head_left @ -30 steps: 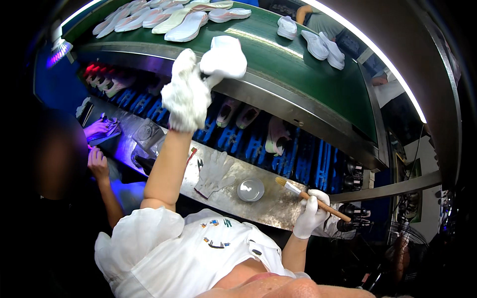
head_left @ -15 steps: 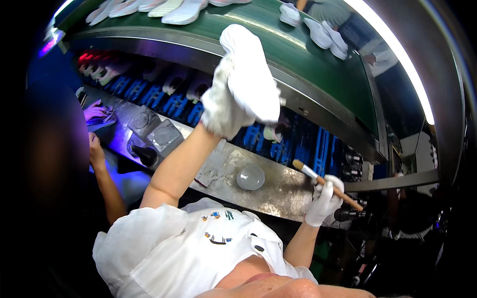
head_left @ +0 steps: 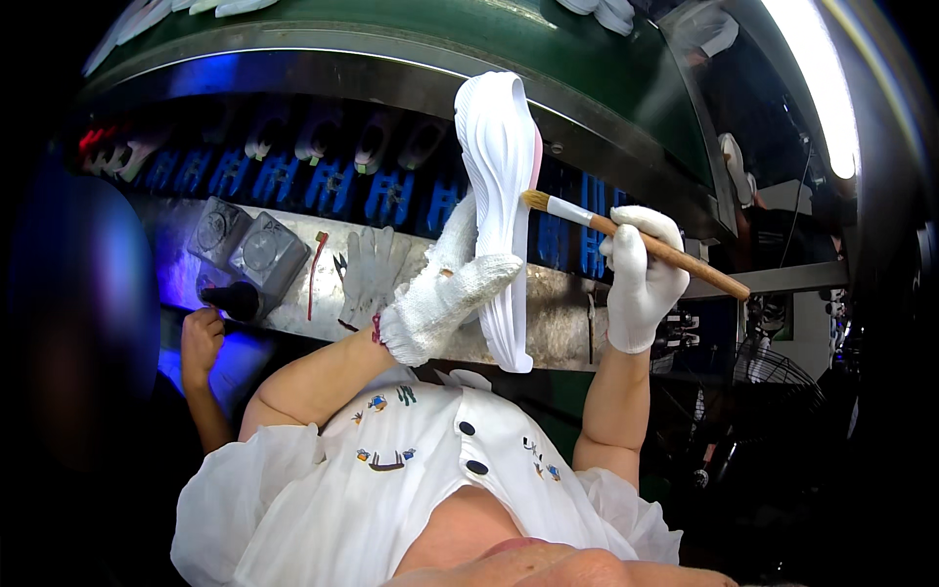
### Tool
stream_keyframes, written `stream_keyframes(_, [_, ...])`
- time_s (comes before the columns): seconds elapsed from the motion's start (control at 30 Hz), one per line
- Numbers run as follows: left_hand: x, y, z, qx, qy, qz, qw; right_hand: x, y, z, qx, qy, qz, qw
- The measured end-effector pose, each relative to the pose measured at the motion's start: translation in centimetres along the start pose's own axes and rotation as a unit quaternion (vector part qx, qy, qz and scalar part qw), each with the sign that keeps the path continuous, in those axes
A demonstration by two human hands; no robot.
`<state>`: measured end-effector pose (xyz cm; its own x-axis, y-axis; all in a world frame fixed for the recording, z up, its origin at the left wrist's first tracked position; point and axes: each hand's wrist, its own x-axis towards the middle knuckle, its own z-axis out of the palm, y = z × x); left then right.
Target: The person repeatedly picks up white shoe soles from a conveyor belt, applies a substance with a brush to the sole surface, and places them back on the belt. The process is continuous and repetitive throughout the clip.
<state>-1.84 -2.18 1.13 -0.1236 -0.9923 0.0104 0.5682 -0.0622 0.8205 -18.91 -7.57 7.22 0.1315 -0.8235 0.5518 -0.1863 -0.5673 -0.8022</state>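
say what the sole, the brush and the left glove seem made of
Sole: probably foam or rubber, matte white, judging by its smooth, moulded-looking grooves.
Brush: handle likely wood, from its tan-brown colour; the pale ferrule may be metal; bristles tan, natural or synthetic unclear.
Left glove: knitted fabric, perhaps cotton, from its coarse, fuzzy white surface.

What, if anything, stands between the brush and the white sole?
Nothing visible: the brush in the right grip points its bristles at the edge of the white sole. The left grip holds it lower down.
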Motion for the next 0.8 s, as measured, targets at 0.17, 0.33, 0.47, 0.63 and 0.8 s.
stream_keyframes(0.17, [-0.2, -0.4, -0.4, -0.019, -0.006, -0.006, 1.000, 1.0, -0.8, 0.5, -0.159, -0.081, -0.071, 0.981])
stream_keyframes(0.33, [-0.3, -0.1, -0.2, -0.032, -0.002, -0.029, 0.999, 2.7, -2.0, 1.6, -0.225, -0.110, -0.112, 0.962])
stream_keyframes(0.47, [-0.7, 0.2, -0.3, -0.028, -0.014, -0.065, 0.997, 4.3, -2.2, 1.7, -0.262, -0.123, -0.168, 0.942])
stream_keyframes(0.63, [-1.1, -0.2, -0.2, -0.036, -0.013, -0.054, 0.998, 5.9, -2.2, 2.0, -0.270, -0.131, -0.213, 0.930])
stream_keyframes(0.8, [-1.6, 0.1, -0.3, -0.044, -0.017, -0.066, 0.997, 6.7, -1.7, 2.2, -0.265, -0.122, -0.196, 0.936])
